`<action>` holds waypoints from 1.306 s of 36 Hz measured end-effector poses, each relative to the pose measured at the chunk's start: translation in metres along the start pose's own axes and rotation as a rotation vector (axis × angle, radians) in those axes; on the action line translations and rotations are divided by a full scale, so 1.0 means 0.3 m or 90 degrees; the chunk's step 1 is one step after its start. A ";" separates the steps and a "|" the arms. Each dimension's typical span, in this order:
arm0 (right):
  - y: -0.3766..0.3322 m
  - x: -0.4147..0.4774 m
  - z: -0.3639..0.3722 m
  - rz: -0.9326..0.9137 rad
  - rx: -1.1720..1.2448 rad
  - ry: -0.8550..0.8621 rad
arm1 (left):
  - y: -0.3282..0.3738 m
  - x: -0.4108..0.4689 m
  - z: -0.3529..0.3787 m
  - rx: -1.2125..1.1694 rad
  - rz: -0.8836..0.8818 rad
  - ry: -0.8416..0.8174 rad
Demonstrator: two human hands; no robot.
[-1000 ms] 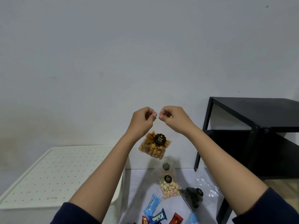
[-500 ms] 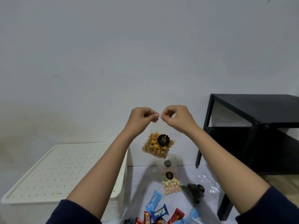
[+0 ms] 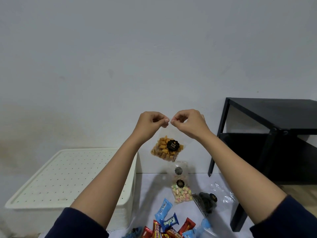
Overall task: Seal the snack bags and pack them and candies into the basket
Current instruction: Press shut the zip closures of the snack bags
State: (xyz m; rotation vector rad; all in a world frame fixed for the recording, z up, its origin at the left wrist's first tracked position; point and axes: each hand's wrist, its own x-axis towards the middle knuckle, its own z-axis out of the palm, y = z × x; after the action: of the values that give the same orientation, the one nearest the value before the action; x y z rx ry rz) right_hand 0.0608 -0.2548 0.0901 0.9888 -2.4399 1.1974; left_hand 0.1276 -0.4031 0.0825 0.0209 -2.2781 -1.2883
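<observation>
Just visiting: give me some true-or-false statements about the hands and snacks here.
1. The left hand and the right hand both pinch the top of the orange snack bag. True.
2. The pastel snack bag is held in the air. False: it rests on the white surface below.
3. A white perforated box stands at the left. True.
4. The wrapped candies lie inside that box. False: they lie on the white surface.

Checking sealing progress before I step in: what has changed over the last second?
Almost nothing. The left hand and right hand still pinch the top of the orange snack bag, held aloft; nothing taken or released. The pastel snack bag, dark snack bag and candies lie where they were.
</observation>
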 end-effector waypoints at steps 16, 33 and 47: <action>0.024 0.016 -0.014 0.041 0.049 -0.055 | -0.026 -0.011 0.018 -0.081 -0.012 0.049; 0.058 0.006 -0.020 0.066 0.188 -0.042 | -0.030 -0.005 0.035 -0.139 -0.085 -0.011; 0.102 0.000 -0.054 0.094 0.260 -0.058 | -0.071 -0.020 0.000 -0.146 -0.073 0.052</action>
State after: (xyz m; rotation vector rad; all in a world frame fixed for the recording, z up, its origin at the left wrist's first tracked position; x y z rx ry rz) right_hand 0.0393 -0.2290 0.0817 0.9949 -2.4219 1.7901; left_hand 0.1278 -0.4132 0.0627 0.1230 -2.0740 -1.5724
